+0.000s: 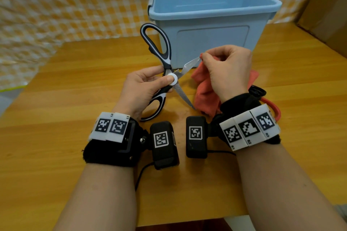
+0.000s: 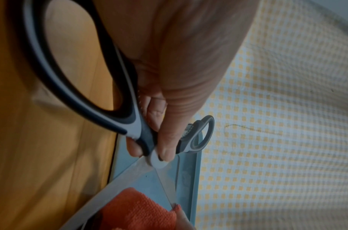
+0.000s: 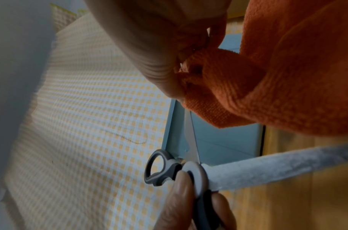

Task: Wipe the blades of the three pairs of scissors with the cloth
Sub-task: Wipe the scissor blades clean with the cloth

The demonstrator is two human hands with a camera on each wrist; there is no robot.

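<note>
One pair of scissors (image 1: 170, 73) is in hand just left of centre in the head view, opened wide so the two blades (image 1: 189, 64) form a cross — one points to the upper right, the other down toward the lower centre of the frame. The left hand (image 1: 144, 88) grips the scissors at the pivot, thumb pressed on the white pivot disc and fingers curled round the lower handle. The right hand (image 1: 225, 69) pinches the orange cloth (image 1: 204, 90) round the tip of the upper blade, fingers curled tight, with the rest of the cloth hanging below the palm.

To do this step well, I judge the cloth should stay folded over the blade's back, so the pads squeeze the flat faces rather than the edge. Each stroke ought to run from pivot to tip, never toward the pivot against the edge. The left grip must keep the blades spread and steady — if they swing shut, the right fingers are between them. The lower blade, whose point sits just beside the hanging cloth, appears to remain for wiping.

At the right edge, partly behind the right wrist, black and red handle loops (image 1: 270, 103) lie on the bench (image 1: 75, 99); they look like other scissors. Behind the hands stands a blue bin (image 1: 212, 35).
</note>
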